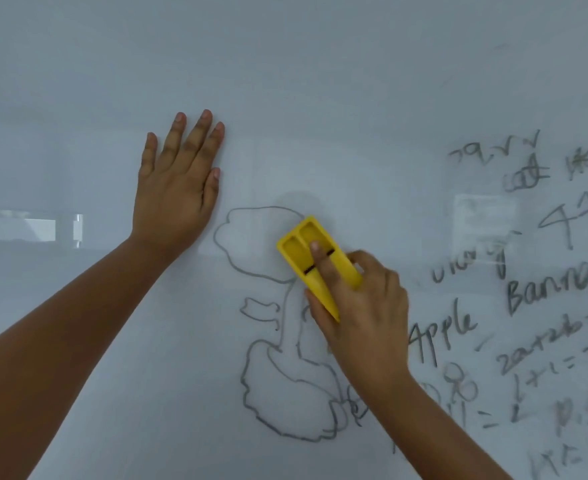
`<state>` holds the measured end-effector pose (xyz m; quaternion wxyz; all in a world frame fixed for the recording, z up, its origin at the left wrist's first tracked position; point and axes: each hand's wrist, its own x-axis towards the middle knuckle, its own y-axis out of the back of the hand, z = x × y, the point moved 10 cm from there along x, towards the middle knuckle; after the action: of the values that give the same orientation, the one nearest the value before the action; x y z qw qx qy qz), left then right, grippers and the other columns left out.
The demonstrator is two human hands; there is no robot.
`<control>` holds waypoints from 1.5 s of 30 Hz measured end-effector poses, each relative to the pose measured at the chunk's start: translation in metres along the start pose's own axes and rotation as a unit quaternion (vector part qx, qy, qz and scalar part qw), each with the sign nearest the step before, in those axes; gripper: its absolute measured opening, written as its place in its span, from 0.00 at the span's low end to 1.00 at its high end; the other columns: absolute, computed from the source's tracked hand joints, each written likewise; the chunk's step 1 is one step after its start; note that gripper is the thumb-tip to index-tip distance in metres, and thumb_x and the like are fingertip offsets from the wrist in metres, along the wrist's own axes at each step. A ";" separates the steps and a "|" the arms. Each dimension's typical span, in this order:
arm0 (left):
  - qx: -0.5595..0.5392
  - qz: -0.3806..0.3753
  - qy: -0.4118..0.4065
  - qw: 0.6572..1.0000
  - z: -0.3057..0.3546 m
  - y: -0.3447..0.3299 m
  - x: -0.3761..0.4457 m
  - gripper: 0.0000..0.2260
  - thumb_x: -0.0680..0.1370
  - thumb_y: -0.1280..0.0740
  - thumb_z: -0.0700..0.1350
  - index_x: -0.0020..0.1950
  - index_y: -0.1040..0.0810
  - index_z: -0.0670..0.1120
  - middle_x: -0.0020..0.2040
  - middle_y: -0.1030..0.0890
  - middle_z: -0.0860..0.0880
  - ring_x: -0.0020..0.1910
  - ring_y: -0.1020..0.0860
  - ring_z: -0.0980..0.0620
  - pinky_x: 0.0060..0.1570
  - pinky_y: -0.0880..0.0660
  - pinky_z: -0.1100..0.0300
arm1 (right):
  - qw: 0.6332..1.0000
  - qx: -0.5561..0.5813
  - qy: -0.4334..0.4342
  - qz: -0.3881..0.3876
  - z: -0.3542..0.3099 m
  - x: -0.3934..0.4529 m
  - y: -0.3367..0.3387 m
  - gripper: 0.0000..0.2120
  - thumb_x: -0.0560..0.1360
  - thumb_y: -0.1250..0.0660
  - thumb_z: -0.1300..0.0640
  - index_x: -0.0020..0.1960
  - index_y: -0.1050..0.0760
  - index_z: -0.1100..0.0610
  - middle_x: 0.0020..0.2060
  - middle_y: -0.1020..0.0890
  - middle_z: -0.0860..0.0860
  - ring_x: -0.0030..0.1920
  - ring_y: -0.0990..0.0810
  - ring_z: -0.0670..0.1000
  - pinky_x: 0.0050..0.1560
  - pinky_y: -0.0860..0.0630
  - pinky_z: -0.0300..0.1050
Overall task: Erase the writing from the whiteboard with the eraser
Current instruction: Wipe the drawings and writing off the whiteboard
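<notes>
Head view shows the board filling the scene, bare on its left and upper parts, with an outline drawing at centre and writing crowding the right. The left hand lies flat and open on the bare board left of the drawing, a good brace. The right hand is clamped on the yellow eraser, pressed over the drawing's upper right; I judge flat, firm, overlapping strokes would clear it best.
</notes>
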<state>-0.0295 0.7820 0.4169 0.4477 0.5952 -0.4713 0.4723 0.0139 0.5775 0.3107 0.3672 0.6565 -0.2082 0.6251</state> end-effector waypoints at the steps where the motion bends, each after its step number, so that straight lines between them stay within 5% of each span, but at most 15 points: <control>1: 0.001 -0.002 -0.002 1.000 0.000 0.001 0.000 0.24 0.82 0.54 0.49 0.77 0.41 0.45 0.77 0.40 0.45 0.77 0.45 0.44 0.74 0.51 0.44 | 1.000 0.015 0.009 -0.013 0.004 -0.005 0.000 0.28 0.71 0.32 0.48 0.69 0.36 0.46 0.50 0.22 0.60 0.38 0.26 0.61 0.35 0.29 0.51; 6: -0.004 0.004 0.002 1.000 0.000 0.000 -0.003 0.24 0.82 0.53 0.49 0.77 0.40 0.45 0.77 0.39 0.46 0.77 0.44 0.45 0.74 0.51 0.44 | 0.995 0.008 -0.071 0.066 0.031 0.020 0.020 0.28 0.71 0.31 0.49 0.69 0.35 0.48 0.52 0.24 0.63 0.42 0.26 0.63 0.37 0.28 0.55; 12: -0.016 0.021 -0.006 1.000 -0.001 0.002 -0.002 0.23 0.82 0.52 0.47 0.76 0.38 0.45 0.76 0.37 0.47 0.76 0.42 0.45 0.74 0.49 0.45 | 0.999 -0.012 0.030 0.011 -0.020 0.006 -0.009 0.28 0.71 0.33 0.47 0.69 0.35 0.45 0.52 0.22 0.57 0.39 0.26 0.59 0.36 0.29 0.51; 17: -0.057 0.079 0.018 0.995 -0.007 0.008 -0.008 0.23 0.79 0.48 0.34 0.75 0.36 0.41 0.74 0.33 0.45 0.75 0.39 0.45 0.74 0.48 0.49 | 0.996 0.000 -0.031 0.084 -0.005 0.045 0.011 0.28 0.71 0.32 0.48 0.69 0.34 0.46 0.53 0.24 0.60 0.42 0.26 0.61 0.37 0.29 0.52; 21: -0.084 0.081 0.026 0.993 -0.014 0.009 -0.009 0.28 0.75 0.48 0.29 0.75 0.36 0.41 0.74 0.32 0.45 0.75 0.38 0.46 0.73 0.48 0.50 | 0.997 -0.037 0.032 0.054 -0.051 0.046 -0.006 0.27 0.71 0.33 0.47 0.68 0.34 0.44 0.54 0.22 0.56 0.41 0.26 0.58 0.38 0.30 0.49; 25: -0.073 0.064 0.006 0.995 -0.014 0.008 -0.009 0.29 0.74 0.47 0.29 0.75 0.36 0.42 0.74 0.33 0.46 0.75 0.39 0.45 0.73 0.48 0.50 | 0.994 -0.031 0.106 -0.007 -0.057 0.012 -0.022 0.32 0.67 0.29 0.47 0.68 0.35 0.42 0.52 0.21 0.54 0.39 0.26 0.57 0.36 0.30 0.48; 32: -0.066 0.054 0.002 0.996 -0.011 0.008 -0.008 0.29 0.73 0.49 0.31 0.75 0.36 0.42 0.74 0.33 0.45 0.75 0.39 0.44 0.73 0.47 0.48 | 0.998 -0.028 -0.006 0.065 -0.046 0.052 -0.002 0.26 0.69 0.31 0.47 0.66 0.31 0.45 0.53 0.22 0.57 0.40 0.26 0.59 0.37 0.30 0.50; 39: -0.062 0.048 -0.007 0.997 -0.011 0.008 -0.008 0.27 0.76 0.46 0.29 0.75 0.36 0.42 0.74 0.34 0.45 0.75 0.39 0.44 0.73 0.47 0.48 | 0.990 -0.057 0.128 -0.003 -0.073 -0.001 -0.026 0.32 0.62 0.27 0.48 0.65 0.31 0.41 0.50 0.19 0.52 0.37 0.24 0.55 0.35 0.30 0.46; 45: -0.056 0.052 -0.007 0.997 -0.012 0.006 -0.008 0.28 0.75 0.47 0.31 0.76 0.38 0.42 0.75 0.34 0.46 0.75 0.39 0.45 0.73 0.48 0.49 | 0.996 -0.059 0.060 0.041 -0.059 0.042 -0.010 0.29 0.66 0.28 0.48 0.66 0.31 0.43 0.51 0.21 0.54 0.39 0.25 0.58 0.36 0.31 0.48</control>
<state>-0.0377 0.7939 0.4114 0.4519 0.5471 -0.5303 0.4639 -0.0127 0.6357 0.3462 0.3912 0.5860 -0.2490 0.6645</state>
